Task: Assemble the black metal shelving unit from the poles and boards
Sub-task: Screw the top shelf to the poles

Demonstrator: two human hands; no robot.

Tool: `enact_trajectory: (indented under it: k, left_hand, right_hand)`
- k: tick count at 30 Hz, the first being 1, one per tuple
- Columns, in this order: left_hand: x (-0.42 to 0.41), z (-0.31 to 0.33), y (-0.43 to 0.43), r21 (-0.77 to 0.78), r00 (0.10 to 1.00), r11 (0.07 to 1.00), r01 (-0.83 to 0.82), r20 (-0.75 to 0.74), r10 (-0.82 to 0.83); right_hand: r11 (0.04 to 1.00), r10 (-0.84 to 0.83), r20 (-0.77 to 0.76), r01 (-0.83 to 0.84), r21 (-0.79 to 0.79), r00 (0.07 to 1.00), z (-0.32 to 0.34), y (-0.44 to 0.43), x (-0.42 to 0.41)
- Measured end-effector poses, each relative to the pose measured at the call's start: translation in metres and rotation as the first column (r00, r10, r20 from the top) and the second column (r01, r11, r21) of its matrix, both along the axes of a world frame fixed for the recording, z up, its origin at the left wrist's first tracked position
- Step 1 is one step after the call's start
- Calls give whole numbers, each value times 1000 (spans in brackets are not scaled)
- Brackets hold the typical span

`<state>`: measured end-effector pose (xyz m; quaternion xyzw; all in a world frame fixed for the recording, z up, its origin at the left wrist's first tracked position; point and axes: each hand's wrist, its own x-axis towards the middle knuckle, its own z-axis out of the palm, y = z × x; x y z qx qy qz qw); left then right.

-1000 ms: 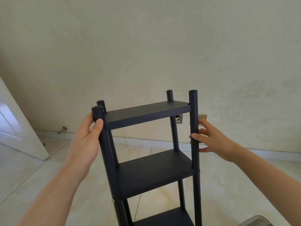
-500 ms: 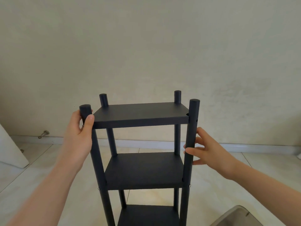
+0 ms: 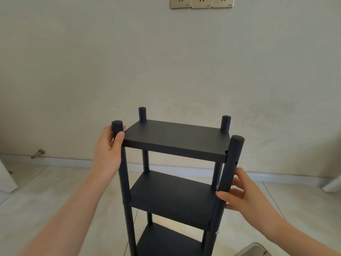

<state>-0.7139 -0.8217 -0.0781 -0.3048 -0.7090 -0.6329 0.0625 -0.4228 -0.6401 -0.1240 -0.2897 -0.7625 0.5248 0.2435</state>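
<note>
Upright on the floor (image 3: 55, 191) near the wall (image 3: 166, 61) stands the shelving unit (image 3: 175, 141), sockets (image 3: 202, 1) above, doorstop (image 3: 37, 153) low left. Left hand (image 3: 108, 152) has its grip wrapped round the front-left pole (image 3: 122, 172); right hand (image 3: 239, 194) has its grip curled round the front-right pole (image 3: 233, 159).

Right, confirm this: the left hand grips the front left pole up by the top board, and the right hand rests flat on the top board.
Wrong on the right hand. The left hand does grip the front left pole by the top board, but the right hand holds the front right pole well below that board. The head view shows it.
</note>
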Motion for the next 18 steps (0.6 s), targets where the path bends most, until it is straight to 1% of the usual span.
enact_trajectory:
  k: [4, 8, 14, 18]
  left_hand:
    - [2, -3, 9, 23, 999, 999, -46, 30, 45]
    - [6, -2, 9, 12, 993, 994, -110, 55, 109]
    - [11, -2, -4, 8, 986, 991, -137, 96, 135]
    - [15, -3, -8, -3, 986, 989, -147, 84, 147]
  right_hand:
    - [995, 13, 11, -14, 99, 1000, -4, -4, 6]
    - [990, 33, 10, -34, 138, 999, -2, -7, 8]
    - [981, 34, 66, -46, 191, 997, 0, -7, 7]
    - [973, 58, 101, -79, 215, 993, 4, -6, 8]
